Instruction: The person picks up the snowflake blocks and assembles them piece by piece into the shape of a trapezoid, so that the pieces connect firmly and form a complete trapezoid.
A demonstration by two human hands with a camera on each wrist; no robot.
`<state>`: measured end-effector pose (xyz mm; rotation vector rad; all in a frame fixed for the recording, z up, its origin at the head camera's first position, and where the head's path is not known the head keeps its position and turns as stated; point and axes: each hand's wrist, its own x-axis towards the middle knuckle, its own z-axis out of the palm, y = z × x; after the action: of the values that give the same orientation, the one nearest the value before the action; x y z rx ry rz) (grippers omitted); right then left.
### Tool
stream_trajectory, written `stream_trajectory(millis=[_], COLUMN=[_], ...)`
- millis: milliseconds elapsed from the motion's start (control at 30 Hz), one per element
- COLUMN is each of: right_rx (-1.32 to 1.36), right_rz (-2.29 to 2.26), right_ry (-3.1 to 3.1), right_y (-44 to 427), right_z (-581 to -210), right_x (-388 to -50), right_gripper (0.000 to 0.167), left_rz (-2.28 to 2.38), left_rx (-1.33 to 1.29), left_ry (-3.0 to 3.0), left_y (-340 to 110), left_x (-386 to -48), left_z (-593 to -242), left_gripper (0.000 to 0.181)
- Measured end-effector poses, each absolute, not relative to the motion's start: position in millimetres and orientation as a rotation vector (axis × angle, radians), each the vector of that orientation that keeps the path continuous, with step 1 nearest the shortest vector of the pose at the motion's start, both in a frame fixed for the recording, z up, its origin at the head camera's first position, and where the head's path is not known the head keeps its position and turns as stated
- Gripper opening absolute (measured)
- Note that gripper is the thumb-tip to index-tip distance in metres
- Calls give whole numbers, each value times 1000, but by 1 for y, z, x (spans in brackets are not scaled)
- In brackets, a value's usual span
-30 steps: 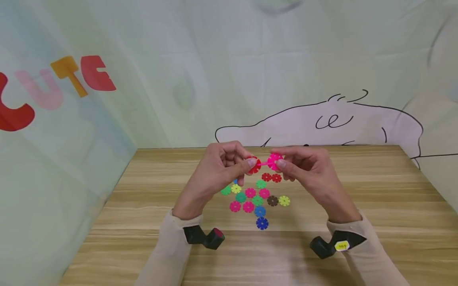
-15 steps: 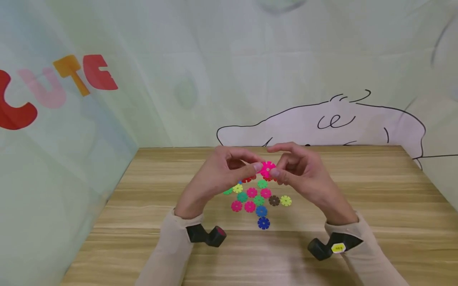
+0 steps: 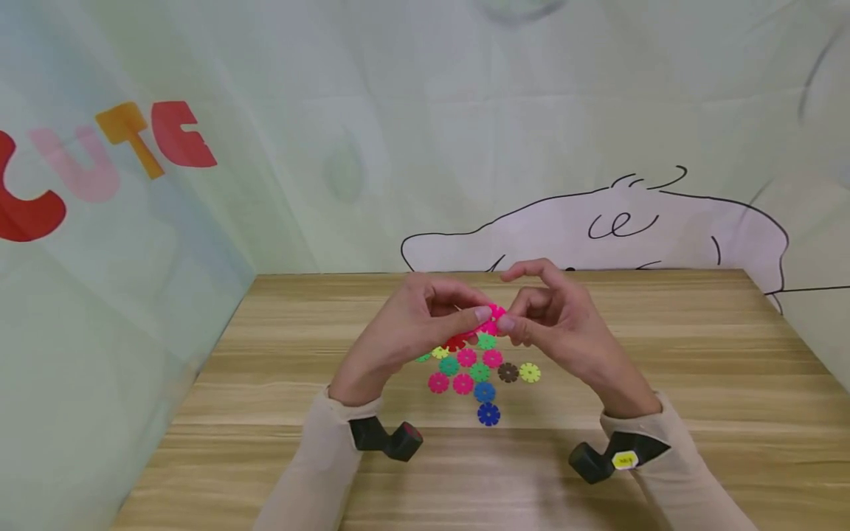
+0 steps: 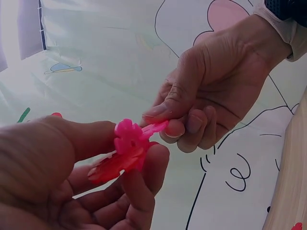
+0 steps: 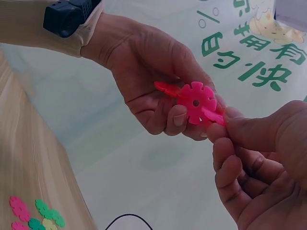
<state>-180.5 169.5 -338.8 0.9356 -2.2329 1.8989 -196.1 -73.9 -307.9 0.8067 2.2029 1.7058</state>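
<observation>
Pale printed cloth [image 3: 372,147] hangs behind the wooden table [image 3: 465,483], with the work gathered at the middle of the frame. The left hand [image 3: 418,321] pinches a red disc [image 5: 165,88] and a near pink disc [image 5: 197,92] together between thumb and fingers; the pink juts past the thumb, probably so its edge is free to work on. Opposite, the right hand [image 3: 564,324] nips a far pink disc [image 5: 214,116] by its rim, thumb against a finger, while another finger stands clear, perhaps to keep the hold light. Both pinks meet at an angle; whether their slots are fully seated, I cannot tell. All three are held up off the wood, which I take to leave room for turning them.

Lower down, around the centre, table discs [image 3: 474,374] lie flat in many colours, a brown disc [image 3: 508,367] to the right and a dark blue disc [image 3: 488,419] nearest the person, spread where each looks easy to pick out. Farther out, the CUTE lettering [image 3: 113,124] fills the upper left, and a cartoon outline [image 3: 465,254] peers over the table's far edge, right of centre
</observation>
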Motion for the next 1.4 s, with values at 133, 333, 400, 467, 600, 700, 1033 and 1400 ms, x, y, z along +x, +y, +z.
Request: stream_trajectory(millis=[133,333,400,467,600,700,1033,1400], right_rx=[848,571,467,375,265,243,164,-42], right_rz=[1907,1896,1900,1915,1936,1918,1905,1904], right_ry=[-2278,-2361,-2382,-2402,-2442,-2470,-2502,-2575], right_y=[170,173,174,176,179,181,185,191], right_z=[-339,-345,-349,-353,-362,-370,-394,-446], right_x=[-181,-189,-193,-198,-208,-213,-229,-250], right_gripper=[38,25,26,29,31,30,30,23], left_rz=[1701,1685,1679,1676,1667,1662,1660,1641], left_rx=[785,712,692,686,684,681,714,732], left_ry=[2218,2259,2272,2279,2287,2288,2285,2290], left_y=[-73,-74,-75,-75,-76,-76,-78,-76], left_x=[-195,-195,-194,-194,-194,-195,-196,-195], left_z=[-307,-305,-305,-305,-304,-305,-304,-304], left_gripper=[18,19,20,20,20,20,19,18])
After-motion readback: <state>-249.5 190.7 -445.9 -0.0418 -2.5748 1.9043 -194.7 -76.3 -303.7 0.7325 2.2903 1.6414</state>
